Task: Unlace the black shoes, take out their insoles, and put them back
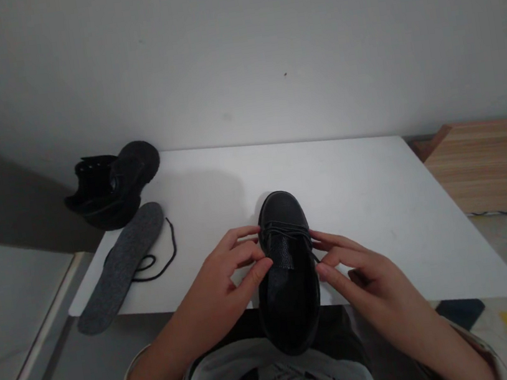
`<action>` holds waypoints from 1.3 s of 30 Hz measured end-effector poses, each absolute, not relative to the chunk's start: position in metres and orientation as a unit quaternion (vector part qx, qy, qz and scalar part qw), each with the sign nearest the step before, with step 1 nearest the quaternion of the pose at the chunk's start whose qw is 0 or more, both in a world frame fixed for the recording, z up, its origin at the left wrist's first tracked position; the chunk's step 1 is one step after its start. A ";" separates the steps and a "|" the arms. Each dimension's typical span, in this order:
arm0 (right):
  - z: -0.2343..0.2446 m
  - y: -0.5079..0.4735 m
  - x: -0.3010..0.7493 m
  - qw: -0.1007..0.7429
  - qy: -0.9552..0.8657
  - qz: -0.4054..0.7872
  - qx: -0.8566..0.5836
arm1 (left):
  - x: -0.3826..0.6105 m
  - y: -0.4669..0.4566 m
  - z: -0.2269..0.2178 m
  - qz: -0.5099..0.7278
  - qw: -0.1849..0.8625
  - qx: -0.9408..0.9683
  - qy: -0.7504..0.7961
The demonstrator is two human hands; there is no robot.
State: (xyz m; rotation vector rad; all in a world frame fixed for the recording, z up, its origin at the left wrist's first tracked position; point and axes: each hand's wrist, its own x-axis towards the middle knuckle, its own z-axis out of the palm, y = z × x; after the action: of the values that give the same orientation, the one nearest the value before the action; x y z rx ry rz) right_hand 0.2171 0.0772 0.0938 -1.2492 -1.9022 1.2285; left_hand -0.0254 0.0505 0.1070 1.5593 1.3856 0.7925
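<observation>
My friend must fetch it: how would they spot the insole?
Find the white table. At its left end, nearer the viewer than the dark footwear, the insole overhangs the edge. Unlike the laced black shoe, it's flat and grey.

At the near edge of the white worktop, the left hand touches a black shoe on its left; the right hand pinches its lace. Another shoe lies far left, a grey insole nearer, overlapping a loose cord.
</observation>
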 end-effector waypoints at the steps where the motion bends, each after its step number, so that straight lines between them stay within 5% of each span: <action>1: 0.095 0.077 0.217 0.266 -0.699 0.479 -0.461 | -0.024 0.049 0.107 0.323 0.467 0.616 0.546; 10: 0.107 0.073 0.223 0.182 -0.708 0.533 -0.426 | -0.020 0.046 0.111 0.340 0.583 0.548 0.494; 28: 0.110 0.086 0.234 0.174 -0.705 0.562 -0.396 | -0.034 0.050 0.109 0.317 0.589 0.592 0.449; 39: 0.121 0.079 0.233 0.273 -0.756 0.407 -0.435 | -0.035 0.035 0.124 0.339 0.428 0.684 0.483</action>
State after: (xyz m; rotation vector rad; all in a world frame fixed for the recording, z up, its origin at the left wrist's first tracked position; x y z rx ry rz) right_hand 0.2326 0.0793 0.1208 -1.1699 -2.0337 1.0959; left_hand -0.0353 0.0352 0.1241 1.7084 1.2069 0.8466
